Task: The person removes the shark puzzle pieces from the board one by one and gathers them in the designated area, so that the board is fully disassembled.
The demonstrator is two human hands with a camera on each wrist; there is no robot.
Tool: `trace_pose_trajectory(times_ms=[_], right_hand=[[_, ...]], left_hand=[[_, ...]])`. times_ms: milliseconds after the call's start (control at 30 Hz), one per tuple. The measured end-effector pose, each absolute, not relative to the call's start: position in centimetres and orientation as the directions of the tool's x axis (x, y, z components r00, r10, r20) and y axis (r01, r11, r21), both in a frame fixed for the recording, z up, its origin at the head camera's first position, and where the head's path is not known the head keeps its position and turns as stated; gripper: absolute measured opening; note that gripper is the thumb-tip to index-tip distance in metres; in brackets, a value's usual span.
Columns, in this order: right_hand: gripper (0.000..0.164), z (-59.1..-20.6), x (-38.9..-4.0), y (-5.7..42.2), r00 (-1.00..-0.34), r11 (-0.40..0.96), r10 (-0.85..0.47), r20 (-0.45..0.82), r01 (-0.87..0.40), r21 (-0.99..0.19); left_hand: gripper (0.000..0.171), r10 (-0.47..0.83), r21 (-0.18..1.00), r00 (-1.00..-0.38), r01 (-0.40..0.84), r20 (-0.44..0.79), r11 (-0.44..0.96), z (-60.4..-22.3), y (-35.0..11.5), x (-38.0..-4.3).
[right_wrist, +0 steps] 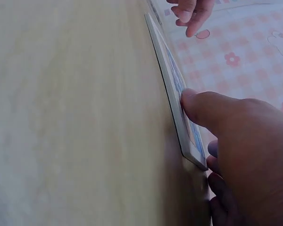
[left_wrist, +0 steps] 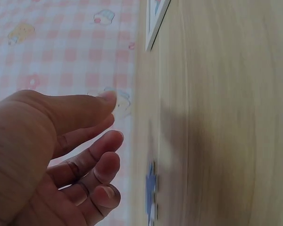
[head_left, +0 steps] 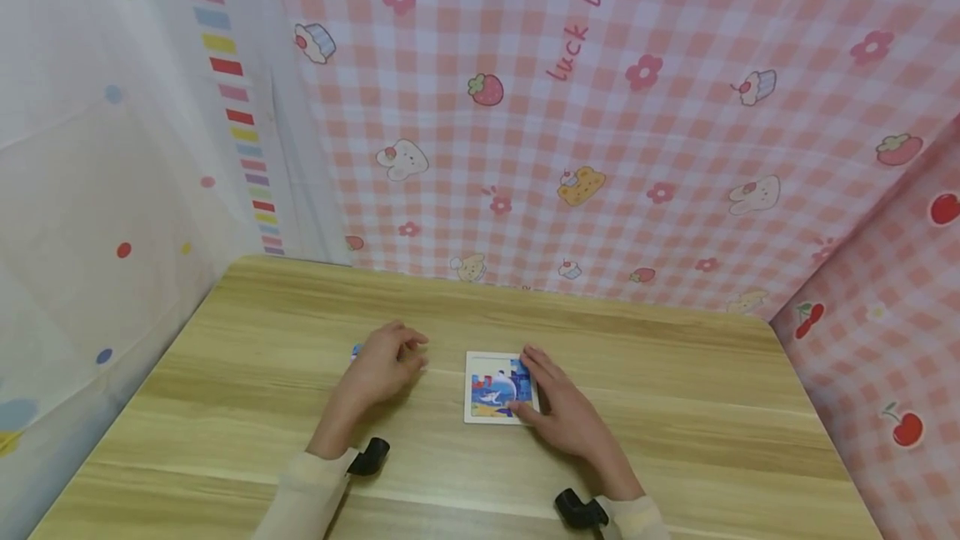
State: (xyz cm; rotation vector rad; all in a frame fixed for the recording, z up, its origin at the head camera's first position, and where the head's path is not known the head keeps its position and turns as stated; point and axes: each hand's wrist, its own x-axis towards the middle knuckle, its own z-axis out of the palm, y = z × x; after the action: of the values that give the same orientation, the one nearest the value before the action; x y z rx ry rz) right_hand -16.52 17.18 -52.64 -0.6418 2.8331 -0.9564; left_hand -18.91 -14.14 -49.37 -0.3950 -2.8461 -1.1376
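A small square jigsaw puzzle (head_left: 487, 394) in a white-edged tray lies flat on the table, its picture blue with a white shape. Part of the tray's pale backing shows near the top. My right hand (head_left: 566, 419) holds the tray by its right side, thumb (right_wrist: 191, 101) on the face and fingers along the edge. To the left of the tray, my left hand (head_left: 378, 369) hovers above the table with loosely bent fingers and nothing visible between them. Blue puzzle pieces (left_wrist: 151, 193) lie under and beside it, mostly hidden by that hand in the head view.
The wood-grain table (head_left: 675, 407) extends on both sides of the puzzle. A pink checked cloth (head_left: 525, 148) hangs along its back edge, with a white dotted sheet (head_left: 90, 215) at the left and a cherry-print cloth (head_left: 885, 357) at the right.
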Motion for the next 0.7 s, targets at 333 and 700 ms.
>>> trace_pose_trajectory(times_ms=[333, 700], right_hand=[[0.079, -52.7, -16.7, 18.7, -0.904, 0.765, -0.424, 0.062, -0.394, -0.509], [0.081, -52.4, -16.9, 18.9, -0.887, 0.762, -0.462, 0.01, -0.402, -0.507]], left_hand=[[0.02, 0.232, 0.679, -0.958, 0.284, 0.17, 0.677, -49.4, -11.7, -18.5], [0.018, 0.308, 0.702, -0.937, 0.329, 0.161, 0.632, -49.9, -8.6, -17.7]])
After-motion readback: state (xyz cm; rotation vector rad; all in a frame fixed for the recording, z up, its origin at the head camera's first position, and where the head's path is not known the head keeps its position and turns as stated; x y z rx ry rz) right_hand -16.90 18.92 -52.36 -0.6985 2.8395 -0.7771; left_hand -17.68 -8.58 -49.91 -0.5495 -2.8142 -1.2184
